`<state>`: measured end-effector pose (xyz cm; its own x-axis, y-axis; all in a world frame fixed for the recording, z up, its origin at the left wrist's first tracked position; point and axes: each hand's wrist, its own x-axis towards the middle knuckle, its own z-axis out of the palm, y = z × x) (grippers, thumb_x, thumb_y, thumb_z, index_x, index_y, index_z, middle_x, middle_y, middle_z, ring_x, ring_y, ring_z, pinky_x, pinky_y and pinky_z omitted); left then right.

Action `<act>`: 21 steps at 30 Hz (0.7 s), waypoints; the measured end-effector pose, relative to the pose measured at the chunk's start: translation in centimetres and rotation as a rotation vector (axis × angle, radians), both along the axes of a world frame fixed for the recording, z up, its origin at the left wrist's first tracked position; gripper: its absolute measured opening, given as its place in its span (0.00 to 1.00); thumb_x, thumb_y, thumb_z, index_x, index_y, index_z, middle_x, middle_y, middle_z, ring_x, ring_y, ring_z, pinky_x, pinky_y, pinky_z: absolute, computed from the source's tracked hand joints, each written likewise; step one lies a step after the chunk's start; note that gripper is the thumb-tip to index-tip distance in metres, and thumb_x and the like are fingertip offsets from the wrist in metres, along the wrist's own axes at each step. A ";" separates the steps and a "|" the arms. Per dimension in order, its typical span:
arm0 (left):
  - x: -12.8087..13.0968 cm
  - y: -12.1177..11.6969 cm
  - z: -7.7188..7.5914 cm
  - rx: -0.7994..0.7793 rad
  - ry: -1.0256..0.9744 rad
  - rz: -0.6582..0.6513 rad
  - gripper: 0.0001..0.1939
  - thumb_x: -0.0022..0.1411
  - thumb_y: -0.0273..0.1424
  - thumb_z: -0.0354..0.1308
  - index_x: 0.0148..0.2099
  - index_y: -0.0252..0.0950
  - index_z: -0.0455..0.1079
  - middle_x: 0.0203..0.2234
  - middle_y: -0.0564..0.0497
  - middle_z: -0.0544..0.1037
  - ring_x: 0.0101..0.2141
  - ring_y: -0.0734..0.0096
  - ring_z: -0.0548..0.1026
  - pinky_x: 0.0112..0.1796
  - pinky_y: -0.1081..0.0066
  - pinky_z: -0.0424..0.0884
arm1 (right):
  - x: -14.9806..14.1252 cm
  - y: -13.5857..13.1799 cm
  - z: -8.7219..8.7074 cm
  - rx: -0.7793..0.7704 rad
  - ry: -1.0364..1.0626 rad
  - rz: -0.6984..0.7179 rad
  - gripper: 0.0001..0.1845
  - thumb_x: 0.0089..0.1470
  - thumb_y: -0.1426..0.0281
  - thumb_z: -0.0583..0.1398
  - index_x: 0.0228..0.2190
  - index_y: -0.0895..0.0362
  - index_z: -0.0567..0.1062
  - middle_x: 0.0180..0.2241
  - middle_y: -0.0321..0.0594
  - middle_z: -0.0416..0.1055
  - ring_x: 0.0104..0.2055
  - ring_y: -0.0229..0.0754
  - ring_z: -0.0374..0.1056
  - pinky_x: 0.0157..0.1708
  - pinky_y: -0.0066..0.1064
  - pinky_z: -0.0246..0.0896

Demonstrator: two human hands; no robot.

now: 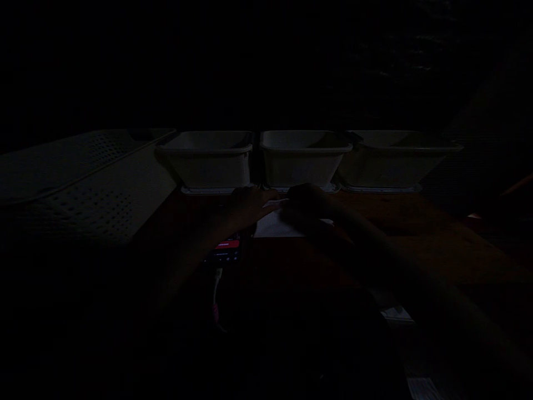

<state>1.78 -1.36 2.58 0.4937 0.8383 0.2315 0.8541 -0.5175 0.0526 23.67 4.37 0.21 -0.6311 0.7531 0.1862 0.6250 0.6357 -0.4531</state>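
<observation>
A: Where is the white piece (pixel 275 225) located?

B: It is laid on the desk (pixel 400 219), on the near side of the middle bin (pixel 306 171).

A: Its bearing from the hands?

B: Its far edge is met by the left hand (pixel 252 203) at the left and overlapped by the right hand (pixel 308 199) toward the right; the bare part is spread toward the camera. The long axis is judged to be set side to side. Neither hand can be called clearly nearer.

A: State of the hands?

B: Both are turned inward, fingertips nearly brought together at that edge. Whether the edge is pinched or merely touched cannot be told.

A: What is obscured?

B: Nearly everything is darkened. Cloth cannot be distinguished from paper. The right fingers are lost in shadow. The lit phone (pixel 229 253) is partly covered by the left arm (pixel 208 236), and its cable (pixel 215 294) is swallowed by darkness below.
</observation>
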 end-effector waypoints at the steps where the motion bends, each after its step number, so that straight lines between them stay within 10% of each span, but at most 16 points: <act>1: 0.0 0.0 0.0 -0.008 -0.008 -0.004 0.18 0.76 0.40 0.55 0.62 0.44 0.73 0.49 0.47 0.82 0.44 0.62 0.82 0.40 0.71 0.70 | 0.0 0.0 0.1 0.020 -0.014 -0.018 0.21 0.62 0.57 0.58 0.28 0.62 0.76 0.28 0.45 0.75 0.29 0.36 0.64 0.28 0.28 0.51; 21: -0.2 0.7 -0.3 -0.002 0.066 0.028 0.20 0.72 0.42 0.59 0.62 0.43 0.74 0.48 0.45 0.83 0.45 0.57 0.81 0.42 0.66 0.70 | 2.1 0.8 0.3 0.152 0.103 -0.209 0.13 0.52 0.78 0.61 0.37 0.62 0.84 0.38 0.49 0.82 0.37 0.44 0.77 0.36 0.29 0.64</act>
